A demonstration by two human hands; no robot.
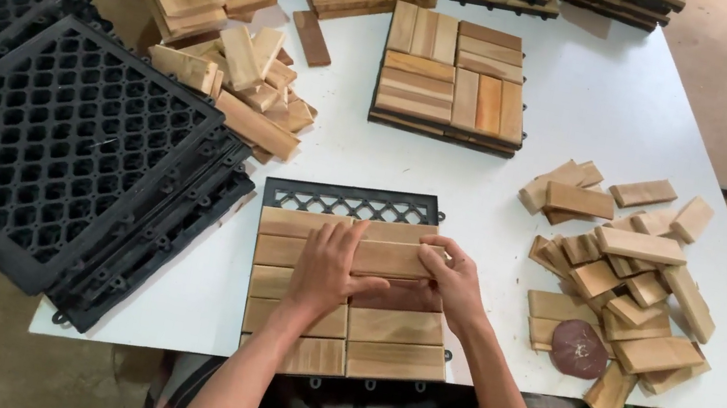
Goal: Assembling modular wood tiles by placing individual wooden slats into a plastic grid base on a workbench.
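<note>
Wood slat (394,259) pinched by right hand (457,285); left hand (327,267) spread flat (black grid tray (349,200) seemingly almost filled).

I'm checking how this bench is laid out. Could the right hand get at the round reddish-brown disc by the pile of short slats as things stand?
Probably yes: the disc lies uncovered on the table, just right of the right hand, nothing between them.

Tile base with slats at the table's (588,114) near edge, stock all around.

The plastic grid base (349,200) lies under both hands; a finished tile stack (453,78) sits behind it, short slats (624,280) toward the right edge, more slats (241,78) near the far-left corner, spare grids (54,150) overhanging the left edge.
</note>
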